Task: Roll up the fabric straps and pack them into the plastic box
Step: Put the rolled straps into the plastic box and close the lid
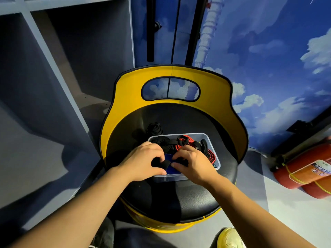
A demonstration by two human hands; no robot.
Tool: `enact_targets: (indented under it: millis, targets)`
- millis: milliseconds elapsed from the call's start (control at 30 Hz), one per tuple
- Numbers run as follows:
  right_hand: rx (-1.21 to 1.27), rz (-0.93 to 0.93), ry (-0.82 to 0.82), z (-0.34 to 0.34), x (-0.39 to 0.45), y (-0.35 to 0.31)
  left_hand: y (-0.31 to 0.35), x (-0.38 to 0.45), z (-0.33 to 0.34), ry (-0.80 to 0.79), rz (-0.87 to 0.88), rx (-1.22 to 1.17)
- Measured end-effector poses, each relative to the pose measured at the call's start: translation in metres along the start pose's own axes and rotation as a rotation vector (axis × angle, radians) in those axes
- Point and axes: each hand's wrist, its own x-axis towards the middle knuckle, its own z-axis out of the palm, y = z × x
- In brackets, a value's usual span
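the clear plastic box sits on the round black padded seat of a yellow chair, with bare seat all around it and the curved backrest close behind. both hands meet over the box's near edge: the left hand and right hand each pinch a black strap, held just above a blue strap. inside lie coiled flat straps, at least two black and one red-edged roll. one rolled black strap rests on the seat behind the box. two red cylinders lie on the floor to the right.
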Motion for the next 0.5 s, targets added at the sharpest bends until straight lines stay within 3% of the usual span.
enact_targets:
  millis: [200, 400, 500]
  targets:
    - [0.023, -0.001, 0.054, 0.003, 0.001, -0.005, -0.001, 0.003, -0.003, 0.063, -0.116, -0.118]
    - [0.048, 0.222, 0.174, 0.015, 0.012, -0.005, 0.001, 0.007, -0.002, 0.158, -0.237, -0.117]
    - [0.076, 0.215, 0.184, 0.016, 0.017, -0.007, 0.001, 0.008, 0.001, 0.149, -0.231, -0.107]
